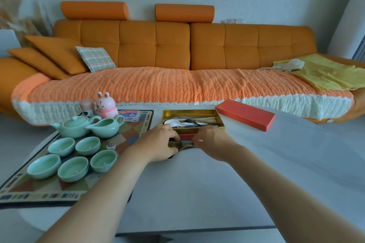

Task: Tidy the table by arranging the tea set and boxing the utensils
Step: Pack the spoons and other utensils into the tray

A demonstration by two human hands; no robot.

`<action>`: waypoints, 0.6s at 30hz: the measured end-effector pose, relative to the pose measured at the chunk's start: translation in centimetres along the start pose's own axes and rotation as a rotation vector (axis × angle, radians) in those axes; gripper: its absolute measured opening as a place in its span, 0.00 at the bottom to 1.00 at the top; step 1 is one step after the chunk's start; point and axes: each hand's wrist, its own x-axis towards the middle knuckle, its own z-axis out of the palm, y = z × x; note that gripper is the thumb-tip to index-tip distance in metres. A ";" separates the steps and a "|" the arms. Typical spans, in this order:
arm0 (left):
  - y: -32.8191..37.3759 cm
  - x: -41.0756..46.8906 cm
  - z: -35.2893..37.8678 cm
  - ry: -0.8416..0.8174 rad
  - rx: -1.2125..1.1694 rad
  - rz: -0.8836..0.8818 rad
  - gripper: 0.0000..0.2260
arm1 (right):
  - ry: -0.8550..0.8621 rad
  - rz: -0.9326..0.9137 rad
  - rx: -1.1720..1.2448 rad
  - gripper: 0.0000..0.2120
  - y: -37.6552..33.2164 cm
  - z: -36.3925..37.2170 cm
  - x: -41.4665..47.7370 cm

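A gold-lined utensil box stands open at the table's middle, holding spoons, a white spoon and chopsticks. Just in front of it my left hand and my right hand both pinch a bundle of metal utensils lying on the table; my fingers hide most of it. The box's red lid lies to the right. On the patterned mat at the left stand a celadon teapot, a pitcher and several cups.
A pink rabbit figure and a small pink jar stand behind the teapot. A small lid-like piece lies by the cups. The white table ends near the orange sofa.
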 end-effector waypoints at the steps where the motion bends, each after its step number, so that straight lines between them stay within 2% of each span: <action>1: 0.0 -0.1 0.0 0.004 -0.003 -0.002 0.15 | -0.011 0.002 0.008 0.11 -0.1 -0.1 -0.1; 7: 0.6 0.0 0.1 0.011 0.045 -0.008 0.15 | -0.070 0.061 0.134 0.10 -0.3 -0.6 -0.3; 18: 0.7 1.2 0.2 0.063 0.090 0.005 0.08 | -0.090 0.057 0.287 0.10 0.0 -0.6 -0.2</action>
